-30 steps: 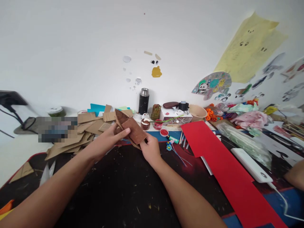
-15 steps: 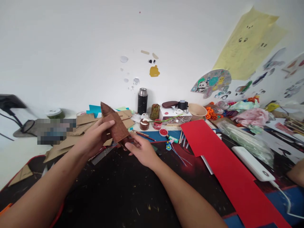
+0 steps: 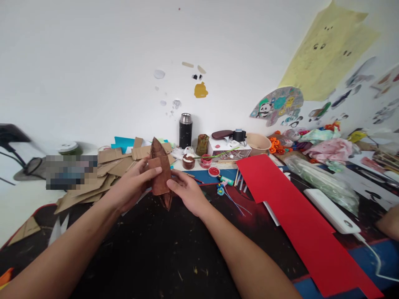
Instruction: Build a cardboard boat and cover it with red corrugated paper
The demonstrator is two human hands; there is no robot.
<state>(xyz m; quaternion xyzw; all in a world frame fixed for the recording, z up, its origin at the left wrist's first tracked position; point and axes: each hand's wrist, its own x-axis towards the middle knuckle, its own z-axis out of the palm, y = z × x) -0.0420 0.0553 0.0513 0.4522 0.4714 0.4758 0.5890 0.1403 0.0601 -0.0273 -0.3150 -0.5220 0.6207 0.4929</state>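
Between both hands, above the black tabletop, is a small brown-painted cardboard boat. Both its ends are pointed, and a flat brown panel covers its middle. My left hand grips its left side, with the thumb lying across the panel. On the opposite side, my right hand pinches the lower right edge between thumb and fingers. Its lower tip points down toward the table, and the upper one leans slightly left. Behind the boat stands an open jar of brown paint with a green-handled brush across its top.
Cardboard pieces pile up on the left, near scissors. A black flask stands by the wall. To the right lie a long red sheet, a white power strip and a plastic bag. Another person's arm shows at the right edge.
The boat has turned more upright and come round to show its panel more squarely, its lower tip now visible. Both hands still hold it, the left having shifted slightly right.
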